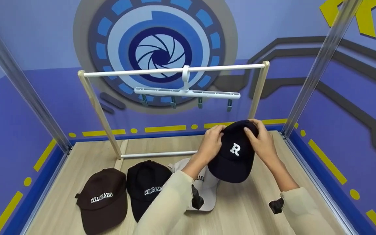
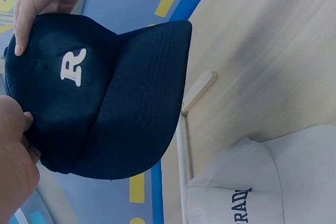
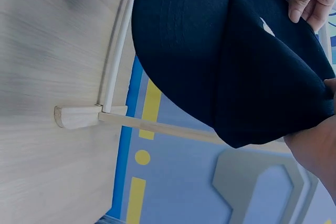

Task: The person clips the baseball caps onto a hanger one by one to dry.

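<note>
A navy baseball cap (image 1: pixel 228 166) with a white letter R is held up in front of the rack, brim pointing down. On its left side my left hand (image 1: pixel 211 142) pinches the crown's edge. My right hand (image 1: pixel 263 141) grips the other side, thumb on the front of the crown. In the left wrist view the cap (image 2: pixel 142 98) shows its R and brim; the right wrist view shows the cap's (image 3: pixel 184 40) side. Above hangs a white hanger (image 1: pixel 188 93) with several dark green clips (image 1: pixel 200 103), all apart from the cap.
A wooden rack (image 1: pixel 100 111) with a white top rod (image 1: pixel 126 73) carries the hanger. On the wooden table lie a brown cap (image 1: pixel 104 209), a black cap (image 1: pixel 142 176) and a light grey cap (image 1: pixel 210 195), partly behind my left forearm. Metal posts (image 1: pixel 318 68) stand at the sides.
</note>
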The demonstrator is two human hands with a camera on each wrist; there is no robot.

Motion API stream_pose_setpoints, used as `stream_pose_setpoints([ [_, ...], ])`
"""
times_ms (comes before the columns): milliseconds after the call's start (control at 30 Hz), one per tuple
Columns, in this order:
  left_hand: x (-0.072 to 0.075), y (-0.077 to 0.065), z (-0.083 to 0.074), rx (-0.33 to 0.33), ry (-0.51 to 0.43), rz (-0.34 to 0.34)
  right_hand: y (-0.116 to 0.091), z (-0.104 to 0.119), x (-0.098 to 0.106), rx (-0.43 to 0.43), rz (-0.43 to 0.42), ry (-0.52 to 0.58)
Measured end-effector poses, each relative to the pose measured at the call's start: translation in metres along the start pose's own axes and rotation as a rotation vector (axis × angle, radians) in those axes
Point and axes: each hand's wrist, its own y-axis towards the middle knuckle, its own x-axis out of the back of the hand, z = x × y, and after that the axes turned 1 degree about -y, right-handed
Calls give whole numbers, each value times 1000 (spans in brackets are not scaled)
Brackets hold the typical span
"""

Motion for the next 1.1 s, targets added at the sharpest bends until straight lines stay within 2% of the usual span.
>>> stream_pose_setpoints([
  [100, 1, 1, 0, -9, 5, -6, 1, -1, 0, 5, 4, -33],
  [333, 2, 4, -1, -5, 32, -9, 3, -2, -1, 26, 29, -32],
  [600, 7, 11, -3, 28, 74, 58, 8, 3, 1, 71, -23, -43],
  [900, 13, 16, -2, 6, 106, 58, 10, 3, -2, 85, -59, -53],
  [1100, 21, 23, -5, -46, 197, 112, 12, 3, -2, 79, -73, -19],
])
